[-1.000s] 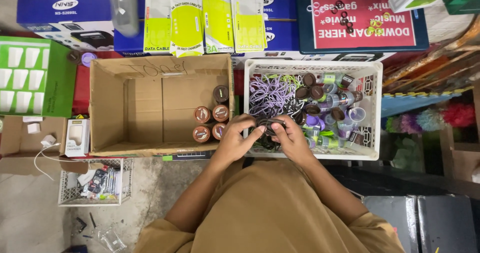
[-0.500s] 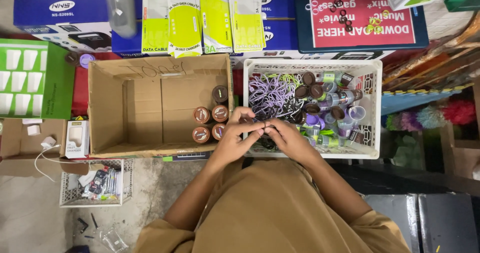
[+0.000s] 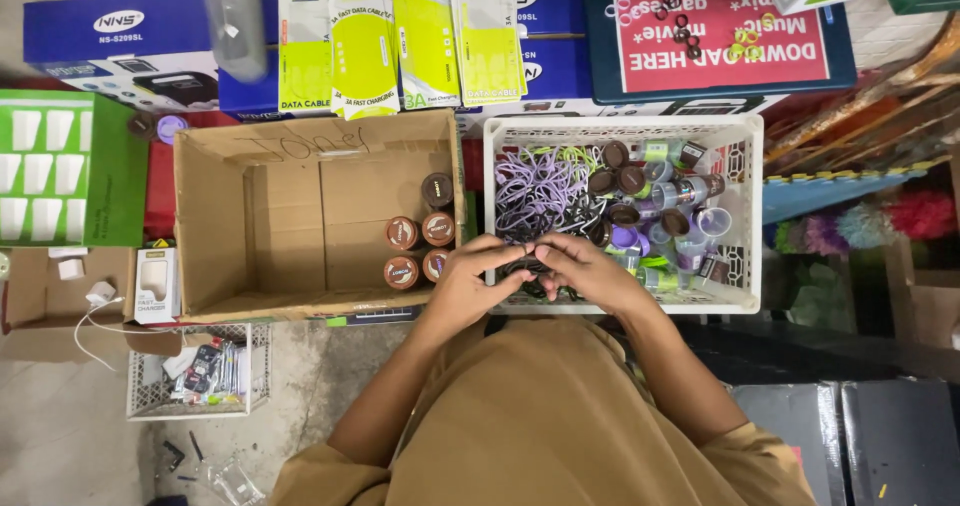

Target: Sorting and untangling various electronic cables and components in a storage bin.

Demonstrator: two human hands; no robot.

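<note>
My left hand [image 3: 468,283] and my right hand [image 3: 585,266] meet over the near left corner of a white plastic crate [image 3: 745,206]. Both grip a coiled black cable [image 3: 527,266] between the fingers. The crate holds a pile of purple cables [image 3: 535,188] and several small clear containers with brown lids [image 3: 640,181]. To the left stands an open cardboard box [image 3: 255,216], with several brown-lidded containers [image 3: 417,236] lined up at its right wall, close to my left hand.
Blue boxes [image 3: 100,36] and yellow-green cable packs [image 3: 400,36] lie behind the cardboard box, a red and blue sign [image 3: 720,36] behind the crate. A green box [image 3: 60,166] and a small wire basket [image 3: 195,376] sit at left. Dark panels [image 3: 860,436] lie lower right.
My hands have drawn closer together and slightly toward me at the crate's near edge, working the black cable between the fingers. Nothing else has moved.
</note>
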